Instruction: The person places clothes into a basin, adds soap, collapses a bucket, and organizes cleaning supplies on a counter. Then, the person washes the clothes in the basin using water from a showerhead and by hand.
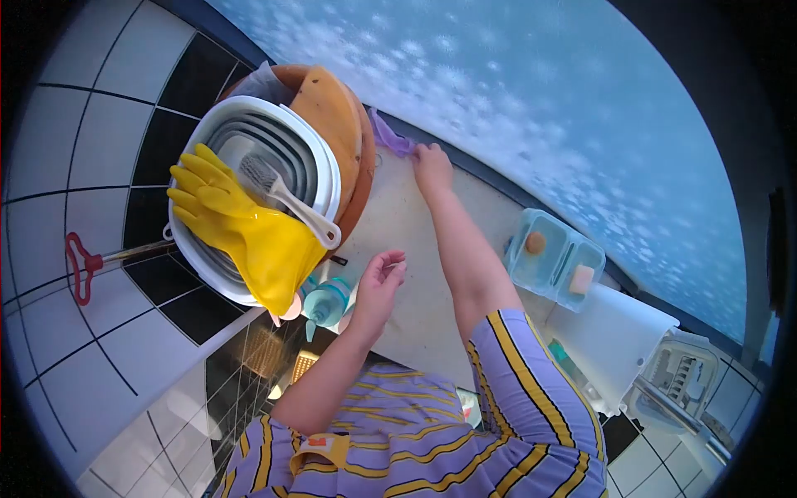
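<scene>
My right hand [432,168] reaches to the far edge of the counter [415,241], its closed fingers at the end of a purple cloth [390,135]. My left hand [381,286] hovers nearer to me with its fingers curled; whether anything is between them is too small to tell. Left of it are a teal pump bottle [325,305] and a pink item [290,309]. Yellow rubber gloves [249,228] and a white-handled brush [300,207] lie on a grey and white collapsible basin [249,124].
Behind the basin stands a round wooden board [332,116]. To the right, a light blue tray [544,274] holds a round sponge [535,243] and a pale bar [582,280]. Beyond it is a white roll [618,336]. A red-handled tool [83,267] juts out at left, by the tiled wall.
</scene>
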### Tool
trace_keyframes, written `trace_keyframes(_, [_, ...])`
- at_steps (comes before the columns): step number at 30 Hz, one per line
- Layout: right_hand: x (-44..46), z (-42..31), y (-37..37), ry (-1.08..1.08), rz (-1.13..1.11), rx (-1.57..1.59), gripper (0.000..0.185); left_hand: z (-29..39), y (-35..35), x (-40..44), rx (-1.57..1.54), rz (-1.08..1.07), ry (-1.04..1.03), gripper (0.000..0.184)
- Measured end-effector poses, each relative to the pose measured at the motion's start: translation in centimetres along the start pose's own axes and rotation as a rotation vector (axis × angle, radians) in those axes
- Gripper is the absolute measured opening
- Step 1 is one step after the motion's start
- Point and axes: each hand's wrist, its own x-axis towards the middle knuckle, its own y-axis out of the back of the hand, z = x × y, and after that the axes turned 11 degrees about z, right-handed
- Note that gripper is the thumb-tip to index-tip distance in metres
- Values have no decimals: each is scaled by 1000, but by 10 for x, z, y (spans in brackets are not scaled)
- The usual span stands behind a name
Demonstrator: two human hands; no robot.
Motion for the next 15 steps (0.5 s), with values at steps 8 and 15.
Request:
trace_keyframes(8, [-36, 6, 14, 94, -9, 126, 16, -1, -8, 2, -55, 19, 101, 24])
trace_keyframes(15, [-22, -8, -12, 301, 18, 35, 26, 7, -1, 9, -75, 67, 89, 23])
